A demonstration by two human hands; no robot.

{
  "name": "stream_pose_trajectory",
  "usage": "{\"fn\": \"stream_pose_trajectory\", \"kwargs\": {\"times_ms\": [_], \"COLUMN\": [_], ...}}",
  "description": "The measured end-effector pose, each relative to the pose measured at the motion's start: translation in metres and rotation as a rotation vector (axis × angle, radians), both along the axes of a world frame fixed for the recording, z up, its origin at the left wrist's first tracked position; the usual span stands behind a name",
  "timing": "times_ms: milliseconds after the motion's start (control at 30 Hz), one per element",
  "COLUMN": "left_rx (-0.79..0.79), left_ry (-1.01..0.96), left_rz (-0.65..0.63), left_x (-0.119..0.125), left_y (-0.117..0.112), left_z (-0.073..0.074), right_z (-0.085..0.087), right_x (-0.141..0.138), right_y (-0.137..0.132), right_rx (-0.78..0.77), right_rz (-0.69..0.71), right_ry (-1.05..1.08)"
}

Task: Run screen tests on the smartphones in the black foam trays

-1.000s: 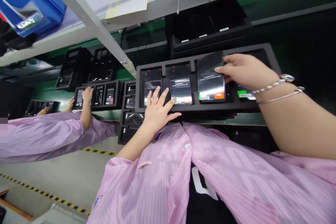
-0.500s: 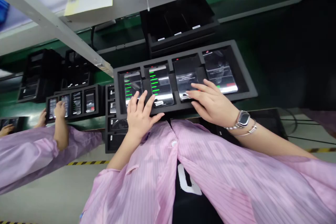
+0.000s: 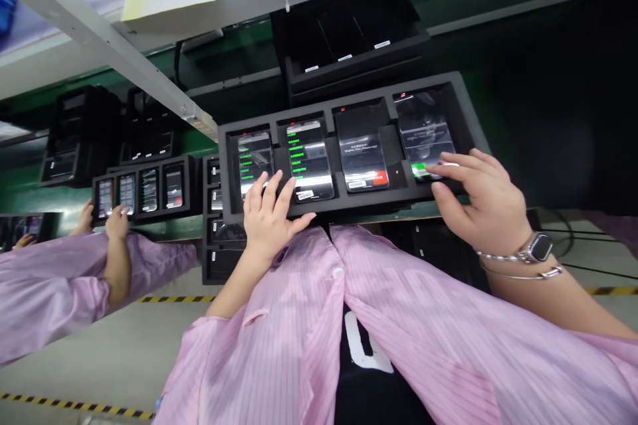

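Observation:
A black foam tray [image 3: 349, 146] lies ahead of me, with several smartphones [image 3: 310, 161] in its slots and their screens lit. My left hand [image 3: 269, 212] rests on the tray's near wall, fingers apart, with the fingertips beside the leftmost phone [image 3: 255, 163]. My right hand [image 3: 478, 202], wearing a wristwatch and bangles, reaches the rightmost phone [image 3: 426, 126], its fingertips on that phone's lower end. The hand hides a little of that screen. Neither hand grips anything. The third phone [image 3: 361, 153] stands uncovered between them.
A second foam tray [image 3: 222, 222] lies left of the main tray, and stacked black trays [image 3: 349, 33] stand behind it. A co-worker's hands [image 3: 117, 222] work at a smaller phone tray [image 3: 144, 186] on the left. An overhead white beam [image 3: 100, 40] crosses the upper left.
My right hand has moved rightward from the third phone to the rightmost phone, leaving the third phone uncovered. My left hand has stayed about where it was.

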State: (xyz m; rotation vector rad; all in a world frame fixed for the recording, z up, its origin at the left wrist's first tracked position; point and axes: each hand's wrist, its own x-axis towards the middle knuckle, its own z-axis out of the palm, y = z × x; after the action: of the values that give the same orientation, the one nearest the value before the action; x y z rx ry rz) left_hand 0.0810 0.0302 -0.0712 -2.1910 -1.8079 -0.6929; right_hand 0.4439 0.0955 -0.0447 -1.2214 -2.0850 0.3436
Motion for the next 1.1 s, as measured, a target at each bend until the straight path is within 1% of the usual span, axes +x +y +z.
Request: {"fn": "stream_pose_trajectory", "kwargs": {"times_ms": [133,233,300,400,467,533,600,667,733,833,967,1100], "left_rx": [-0.074,-0.093,-0.093,-0.087,-0.073,-0.063,-0.09,-0.158,-0.221,-0.247,-0.236,-0.168], "left_ry": [-0.085,-0.079,-0.075,-0.138,-0.176,-0.184,-0.192,-0.236,-0.287,-0.299,-0.259,-0.251], "left_rz": [0.021,0.023,0.005,-0.03,0.014,0.124,0.238,0.298,0.309,0.31,0.355,0.333], "left_x": [0.001,0.003,0.003,-0.002,-0.012,-0.025,-0.039,-0.049,-0.055,-0.055,-0.051,-0.051], "left_y": [-0.001,-0.002,-0.004,-0.008,-0.011,-0.014,-0.015,-0.014,-0.013,-0.01,-0.007,-0.007], "left_z": [-0.001,0.0,0.006,0.019,0.028,0.033,0.032,0.028,0.023,0.02,0.021,0.018], "right_z": [0.012,0.014,0.012,0.006,-0.001,-0.007,-0.012,-0.016,-0.017,-0.019,-0.023,-0.025], "right_x": [-0.012,-0.028,-0.04,-0.054,-0.06,-0.064,-0.066,-0.068,-0.069,-0.071,-0.073,-0.074], "right_y": [-0.001,0.003,0.007,0.011,0.011,0.009,0.006,0.004,0.004,0.005,0.008,0.009], "right_rx": [0.029,0.049,0.039,-0.026,-0.044,-0.015,0.043,0.092,0.117,0.19,0.317,0.439], "right_rz": [0.06,0.149,0.186,0.215,0.23,0.225,0.207,0.194,0.183,0.17,0.149,0.131], "right_ry": [0.086,0.094,0.089,0.079,0.055,0.0,-0.06,-0.085,-0.096,-0.128,-0.165,-0.175]}}
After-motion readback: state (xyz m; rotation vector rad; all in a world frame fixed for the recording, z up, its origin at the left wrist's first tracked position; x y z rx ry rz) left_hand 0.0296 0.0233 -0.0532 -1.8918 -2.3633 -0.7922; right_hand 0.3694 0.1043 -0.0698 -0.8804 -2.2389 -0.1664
